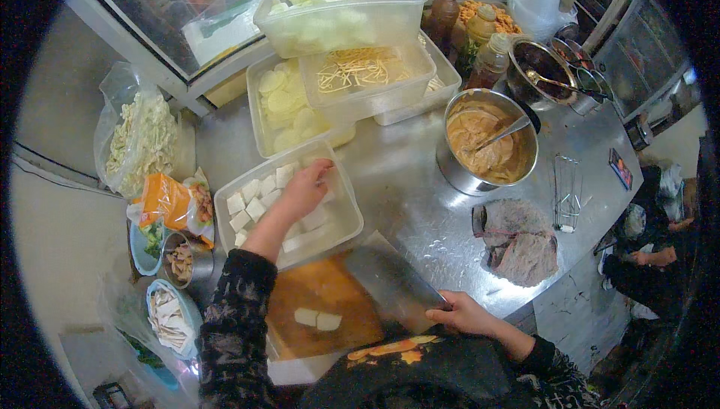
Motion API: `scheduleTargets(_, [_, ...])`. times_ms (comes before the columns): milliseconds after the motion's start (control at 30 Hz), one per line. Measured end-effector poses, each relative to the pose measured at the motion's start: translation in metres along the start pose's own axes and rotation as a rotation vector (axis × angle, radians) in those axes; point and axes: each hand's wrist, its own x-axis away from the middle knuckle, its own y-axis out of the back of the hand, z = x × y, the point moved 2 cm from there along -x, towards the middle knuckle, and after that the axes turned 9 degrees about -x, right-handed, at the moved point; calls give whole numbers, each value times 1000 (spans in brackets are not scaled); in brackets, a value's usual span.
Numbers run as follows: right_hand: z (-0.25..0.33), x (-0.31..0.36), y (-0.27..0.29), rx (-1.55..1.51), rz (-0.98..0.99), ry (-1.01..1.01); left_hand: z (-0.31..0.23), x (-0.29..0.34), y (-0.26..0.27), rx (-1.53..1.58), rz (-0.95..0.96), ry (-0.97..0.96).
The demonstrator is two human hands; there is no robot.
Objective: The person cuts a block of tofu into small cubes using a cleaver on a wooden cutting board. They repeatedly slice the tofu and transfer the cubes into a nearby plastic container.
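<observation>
My left hand (304,190) reaches into a clear plastic container (349,218), its fingers apart and bent down over white tofu-like blocks (253,208). Its palm side is hidden. In my right hand (466,314) is the handle of a cleaver (390,274), its broad blade slanting over the right part of a brown cutting board (296,341). Two white pieces (318,320) lie side by side on the board, apart from the blade.
Behind stand tubs of pale slices (283,101), noodle-like strips (356,70) and cut greens (322,22). To the right are a pot of brown sauce (480,142), a grey cloth (521,244), a wire rack (568,195) and a phone (620,169). Food bowls (196,338) line the left.
</observation>
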Motion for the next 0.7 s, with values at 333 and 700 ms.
scheduleTargets(333, [0,-2,-4,-24,13,9,-18,14,-7,-506,-11,-123])
scheduleTargets(700, [3,1,-5,-24,19,34,-47,4,-10,-993,13,-17])
